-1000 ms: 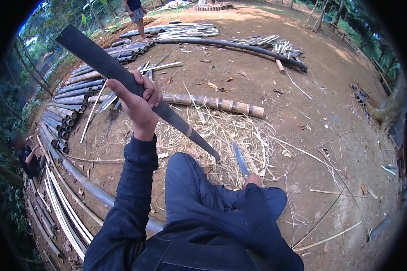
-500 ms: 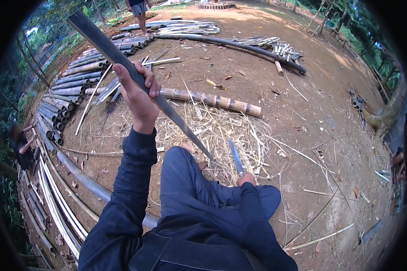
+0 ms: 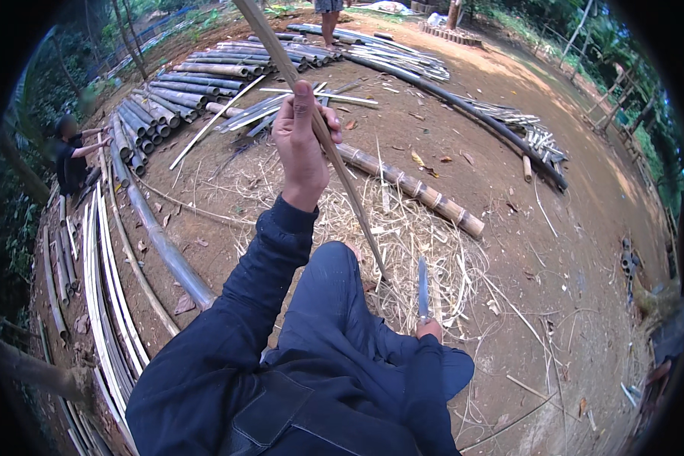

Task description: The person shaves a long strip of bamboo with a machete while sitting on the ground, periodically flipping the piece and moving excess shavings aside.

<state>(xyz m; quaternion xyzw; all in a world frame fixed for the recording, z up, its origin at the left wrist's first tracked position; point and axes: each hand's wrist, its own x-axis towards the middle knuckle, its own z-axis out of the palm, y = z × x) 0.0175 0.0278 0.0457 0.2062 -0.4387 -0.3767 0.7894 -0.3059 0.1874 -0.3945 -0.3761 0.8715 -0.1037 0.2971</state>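
Observation:
My left hand is raised in front of me, closed round a long split bamboo strip. The strip slants from beyond the top of the view down to the shavings, its lower tip near my knee. Low on the right, my right hand grips a knife by its handle, the blade pointing away from me. Blade and strip are apart. Pale bamboo shavings lie heaped under both. Just past them rests a thick bamboo pole with ringed joints.
Stacked bamboo poles fill the far left, where a person in dark clothes reaches toward them. Another person's legs show at the back. Long pale strips and a grey pole lie at left; a dark pole crosses behind.
The view has swung left. The strip in my left hand has been turned, now showing a narrow, paler side. My right hand still holds the knife, its blade now pointing straighter ahead.

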